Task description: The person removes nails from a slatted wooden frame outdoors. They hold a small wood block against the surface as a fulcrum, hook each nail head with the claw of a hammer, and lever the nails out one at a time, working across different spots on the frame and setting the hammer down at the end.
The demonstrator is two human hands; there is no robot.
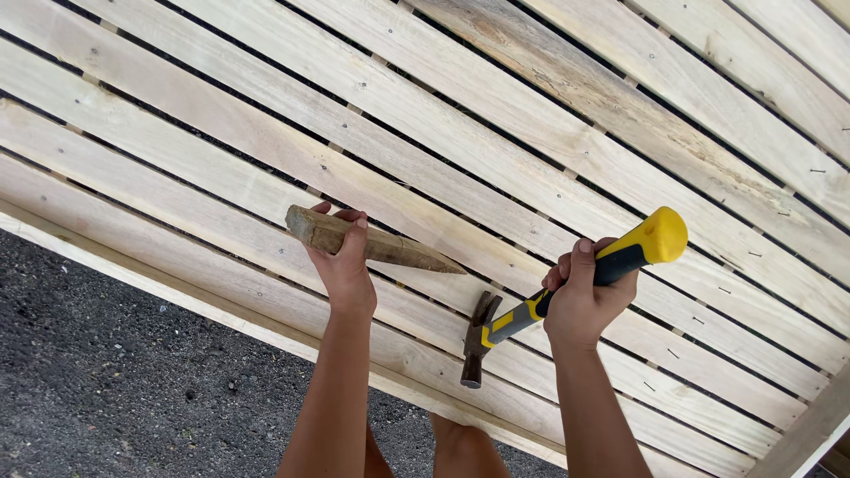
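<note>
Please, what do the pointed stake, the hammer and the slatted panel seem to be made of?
The stake in the left hand looks like rough, unpainted wood: brown, visible grain. The hammer in the right hand seems to have a dark metal head and a yellow-and-black grip, probably rubber or plastic. The panel is pale bare wood slats, nailed.

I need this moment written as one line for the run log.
left hand: holds pointed brown wooden wedge | right hand: grips yellow-and-black claw hammer | beneath: pale slatted wooden panel | head near slats
</note>
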